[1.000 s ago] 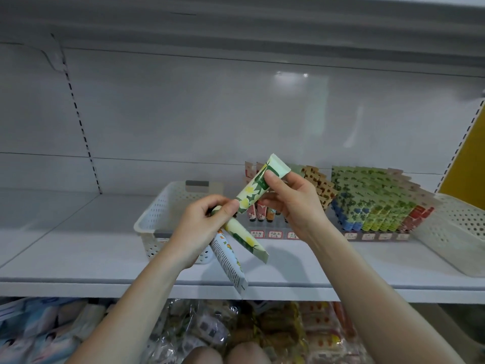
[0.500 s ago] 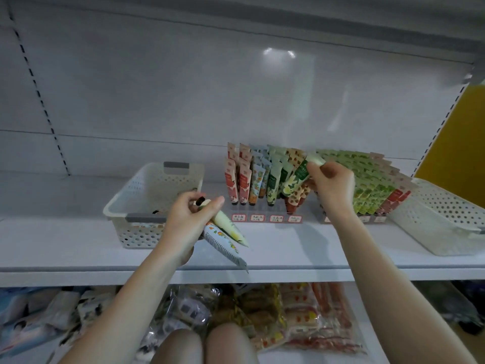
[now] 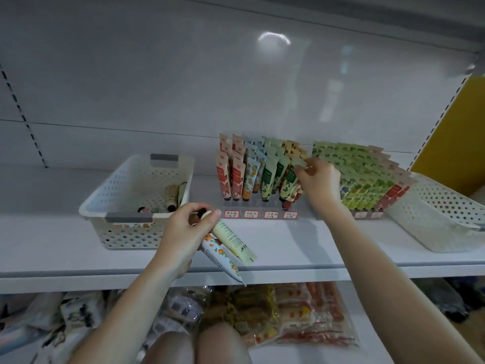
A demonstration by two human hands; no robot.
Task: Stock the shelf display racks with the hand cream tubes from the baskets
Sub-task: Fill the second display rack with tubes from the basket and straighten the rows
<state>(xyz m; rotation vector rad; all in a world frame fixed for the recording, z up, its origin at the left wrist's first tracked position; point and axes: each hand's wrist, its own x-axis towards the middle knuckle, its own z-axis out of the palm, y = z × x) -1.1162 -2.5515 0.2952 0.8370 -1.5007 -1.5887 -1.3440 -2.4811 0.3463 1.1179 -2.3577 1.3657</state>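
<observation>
My left hand point(image 3: 183, 232) grips two hand cream tubes by their caps: a pale yellow tube point(image 3: 233, 241) and a white tube with orange fruit print point(image 3: 223, 261), both pointing down to the right over the shelf front. My right hand point(image 3: 317, 182) pinches the top of a green tube point(image 3: 290, 179) and holds it in the fourth row of the left display rack point(image 3: 259, 214), among red, blue and green tubes. A second rack point(image 3: 367, 177) to the right is packed with green and red tubes. The left white basket point(image 3: 126, 195) holds a few tubes.
A second white perforated basket point(image 3: 441, 208) stands tilted at the right end of the white shelf point(image 3: 288, 248). Below the shelf lie packaged goods point(image 3: 275, 313) in clear wrappers. A yellow panel point(image 3: 456, 137) borders the shelf on the right. My knees show at the bottom.
My right hand carried the green tube from in front of me to the left rack and lowered it among the standing tubes. My left hand kept its two tubes and sank toward the shelf.
</observation>
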